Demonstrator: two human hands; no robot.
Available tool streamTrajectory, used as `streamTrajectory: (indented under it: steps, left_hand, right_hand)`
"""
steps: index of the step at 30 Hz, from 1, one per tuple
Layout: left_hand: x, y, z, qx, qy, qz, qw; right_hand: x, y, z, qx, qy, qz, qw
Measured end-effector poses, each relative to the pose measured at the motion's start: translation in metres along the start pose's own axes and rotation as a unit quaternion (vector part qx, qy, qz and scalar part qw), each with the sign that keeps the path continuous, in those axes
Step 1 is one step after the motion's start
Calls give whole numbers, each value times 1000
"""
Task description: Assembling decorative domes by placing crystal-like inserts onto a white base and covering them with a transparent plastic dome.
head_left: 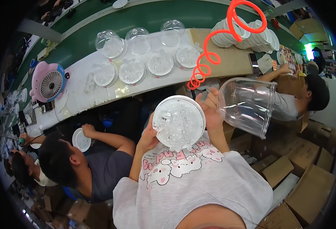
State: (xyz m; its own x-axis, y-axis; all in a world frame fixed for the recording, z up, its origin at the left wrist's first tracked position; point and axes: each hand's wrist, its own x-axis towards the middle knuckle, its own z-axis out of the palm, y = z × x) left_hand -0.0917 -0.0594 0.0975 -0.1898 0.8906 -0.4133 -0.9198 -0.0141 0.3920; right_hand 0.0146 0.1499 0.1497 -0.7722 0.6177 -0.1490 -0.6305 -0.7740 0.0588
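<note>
In front of my chest, my left hand (149,136) grips the rim of a round white base (193,138). Clear plastic pieces (177,122) cover the face of this base. My right hand (210,107) is closed at the narrow end of a clear dome cover (248,105), which lies sideways with its wide rim facing right. Part of the right hand is hidden behind the base.
On the bench (80,97) stand several similar white bases (131,72) and clear domes (138,40). A red coiled hose (204,70) hangs ahead, near stacked white discs (229,34). A pink fan (49,84) stands left. Co-workers sit both sides; cardboard boxes (309,183) lie right.
</note>
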Motion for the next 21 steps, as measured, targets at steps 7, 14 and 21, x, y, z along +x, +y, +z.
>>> streamTrajectory:
  steps: [7, 14, 21]
  left_hand:
    - [-16, -7, 17, -46, -16, 98, 994]
    - [-7, -7, 32, -235, 157, 44, 958]
    - [15, -18, 35, -368, -205, 155, 894]
  right_hand:
    - [-4, 12, -7, 33, -1, 80, 996]
    - [7, 4, -28, -40, 35, 99, 994]
    - [18, -11, -57, -369, 131, 70, 918]
